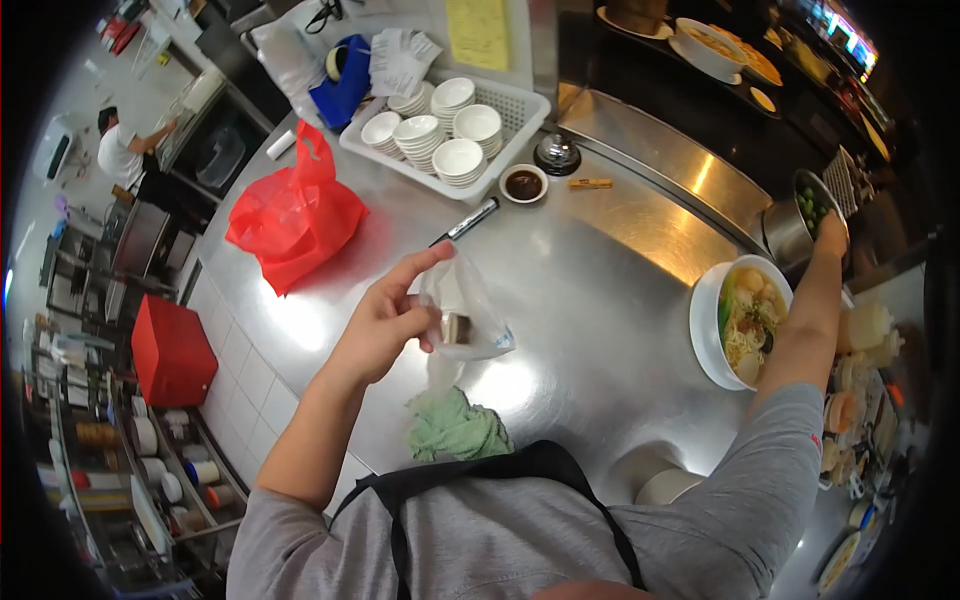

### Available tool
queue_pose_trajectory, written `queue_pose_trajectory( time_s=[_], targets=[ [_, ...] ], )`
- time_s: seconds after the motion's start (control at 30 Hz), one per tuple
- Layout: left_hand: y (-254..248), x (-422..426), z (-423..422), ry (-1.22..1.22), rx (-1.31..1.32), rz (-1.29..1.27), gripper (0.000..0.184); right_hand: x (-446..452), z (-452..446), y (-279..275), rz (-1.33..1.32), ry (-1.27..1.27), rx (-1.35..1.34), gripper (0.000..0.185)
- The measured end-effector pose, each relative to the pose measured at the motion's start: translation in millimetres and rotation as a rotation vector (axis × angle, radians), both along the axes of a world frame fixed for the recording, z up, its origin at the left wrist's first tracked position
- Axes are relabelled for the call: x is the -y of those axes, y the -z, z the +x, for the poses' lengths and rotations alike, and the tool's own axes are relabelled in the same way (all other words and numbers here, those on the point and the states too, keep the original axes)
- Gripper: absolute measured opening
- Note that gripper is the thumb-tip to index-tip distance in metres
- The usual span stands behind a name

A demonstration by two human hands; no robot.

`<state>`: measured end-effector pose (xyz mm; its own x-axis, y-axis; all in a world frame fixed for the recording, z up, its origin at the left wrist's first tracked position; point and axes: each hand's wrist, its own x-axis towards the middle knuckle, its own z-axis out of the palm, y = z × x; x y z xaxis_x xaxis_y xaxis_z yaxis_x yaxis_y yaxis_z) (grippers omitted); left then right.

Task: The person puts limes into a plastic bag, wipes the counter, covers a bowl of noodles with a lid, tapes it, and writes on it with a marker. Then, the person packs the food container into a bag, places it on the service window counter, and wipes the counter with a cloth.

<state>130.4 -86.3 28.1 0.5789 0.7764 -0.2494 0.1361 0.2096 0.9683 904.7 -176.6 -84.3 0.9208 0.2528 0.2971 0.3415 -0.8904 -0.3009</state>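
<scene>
My left hand [385,325] pinches a clear plastic bag [482,325] above the steel table. Inside the bag sits a small item with a dark brown part, which I cannot make out clearly. At the far right my right hand [830,236] reaches into a metal pot [782,232] holding small green round fruits [808,203]. Its fingers are hidden or too small to tell. Just below that arm stands a white bowl [706,335] of noodle soup [750,322], partly covered by the forearm. A crumpled green cloth [458,425] lies below the bag.
A red plastic bag [297,212], a black marker [465,222], a dish of dark sauce [523,184] and a call bell [557,154] are on the table. A basket [525,122] of stacked white dishes stands behind. Another person [130,155] works at far left.
</scene>
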Motion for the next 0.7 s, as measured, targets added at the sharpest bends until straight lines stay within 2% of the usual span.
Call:
queue_pose_trajectory(
  time_s=[0.03, 0.07, 0.13, 0.17, 0.27, 0.3, 0.43, 0.5, 0.6, 0.7],
  targets=[
    [0.8, -0.9, -1.1, 0.021, -0.003, 0.009, 0.062, 0.7, 19.1, 7.0, 0.043, -0.004, -0.022, 0.056],
    [2.0, -1.0, -1.6, 0.003, -0.002, 0.005, 0.062, -1.6, -37.0, -20.6, 0.194, 0.080, -0.040, 0.043],
    [2.9, -1.2, -0.4, 0.022, 0.013, -0.022, 0.061, -0.7, -58.4, -31.8, -0.055, -0.179, 0.166, 0.027],
    [2.8, 1.1, 2.0, -0.010, 0.022, -0.031, 0.060, -8.6, 20.9, 5.9, 0.005, -0.512, 0.159, 0.021],
    [9.8, -2.5, -0.1, 0.036, 0.037, -0.045, 0.060, -13.9, -28.7, -4.2, -0.122, -0.631, 0.116, 0.020],
    [9.3, -1.2, 2.8, 0.050, 0.036, -0.049, 0.060, -15.8, -27.4, -7.0, -0.219, -0.597, 0.038, 0.023],
    [4.9, 1.9, 8.1, 0.022, 0.005, -0.032, 0.061, -36.0, -16.5, 3.0, -0.283, -0.568, -0.047, 0.023],
    [4.7, 2.3, 7.7, 0.031, 0.010, -0.043, 0.061, -46.5, -4.4, 12.1, -0.189, -0.262, 0.011, 0.028],
    [2.4, -2.0, 1.9, 0.053, 0.028, -0.057, 0.061, -29.4, -55.2, -14.4, -0.267, -0.361, 0.090, 0.038],
    [3.6, -3.6, 0.9, 0.076, 0.034, -0.046, 0.061, -25.6, -68.0, -69.0, -0.076, -0.500, 0.209, 0.042]
  ],
)
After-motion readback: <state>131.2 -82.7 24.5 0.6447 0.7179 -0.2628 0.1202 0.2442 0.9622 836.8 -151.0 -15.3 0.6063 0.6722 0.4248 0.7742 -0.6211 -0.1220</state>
